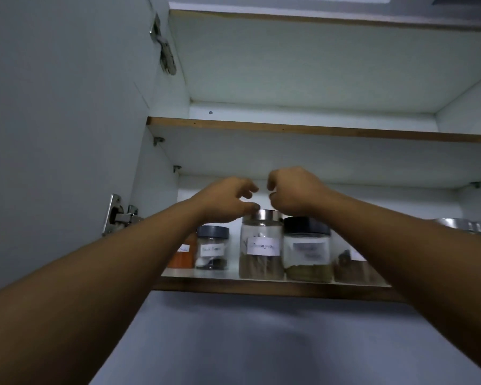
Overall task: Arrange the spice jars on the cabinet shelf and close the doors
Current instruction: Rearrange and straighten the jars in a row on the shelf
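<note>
Several labelled spice jars stand in a row on the lowest cabinet shelf (261, 290). The middle glass jar (261, 250) has a silver lid and brown contents. My left hand (225, 200) hovers over its left side, fingers loosely curled, the thumb tip touching the lid's rim. My right hand (295, 191) hangs just above the lid's right side with curled fingers, holding nothing. Left of the middle jar are a grey-lidded jar (212, 248) and an orange jar (182, 258), half hidden by my left forearm. On its right stands a black-lidded jar (307, 250), then another jar (347, 266) partly behind my right forearm.
The left cabinet door (53, 134) stands open, with metal hinges (121, 216) on its inner side. An upper shelf (317, 132) runs above the jars. Two silver-lidded jars (461, 225) show at the far right of the lowest shelf. A grey wall lies below the cabinet.
</note>
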The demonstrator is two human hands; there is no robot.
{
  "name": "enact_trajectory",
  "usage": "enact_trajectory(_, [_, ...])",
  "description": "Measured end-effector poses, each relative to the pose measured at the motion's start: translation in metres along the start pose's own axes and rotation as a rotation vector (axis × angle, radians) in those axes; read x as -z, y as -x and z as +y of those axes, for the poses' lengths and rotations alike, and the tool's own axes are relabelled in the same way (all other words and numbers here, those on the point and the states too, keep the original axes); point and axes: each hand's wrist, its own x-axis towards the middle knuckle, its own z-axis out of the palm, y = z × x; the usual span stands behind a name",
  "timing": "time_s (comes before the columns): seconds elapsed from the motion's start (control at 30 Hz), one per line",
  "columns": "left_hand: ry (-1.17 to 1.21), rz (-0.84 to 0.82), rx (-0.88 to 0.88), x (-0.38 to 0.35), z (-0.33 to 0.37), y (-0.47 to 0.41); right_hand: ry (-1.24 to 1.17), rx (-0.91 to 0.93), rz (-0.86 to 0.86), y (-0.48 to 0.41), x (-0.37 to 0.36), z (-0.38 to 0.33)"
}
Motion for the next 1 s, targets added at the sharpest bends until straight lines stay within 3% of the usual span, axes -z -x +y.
enact_trajectory(0.1, [-0.131,-0.047,0.008,-0.006,0.024,-0.002,0.057,-0.067,-0.092,0.016,0.010,0.034])
enact_trajectory(0.23, [-0.385,-0.132,0.020,-0.016,0.049,-0.004,0.116,-0.009,-0.238,0.038,0.012,0.054])
enact_trajectory(0.4, [-0.593,-0.117,0.052,-0.029,0.057,-0.011,0.132,0.052,-0.256,0.044,0.004,0.060])
enact_trajectory(0.67, [-0.499,-0.130,0.109,-0.022,0.043,-0.023,0.163,0.064,-0.272,0.030,-0.013,0.054])
enact_trajectory(1.0, [-0.729,-0.233,0.064,-0.056,0.004,-0.050,0.120,-0.075,-0.271,-0.007,-0.066,0.047])
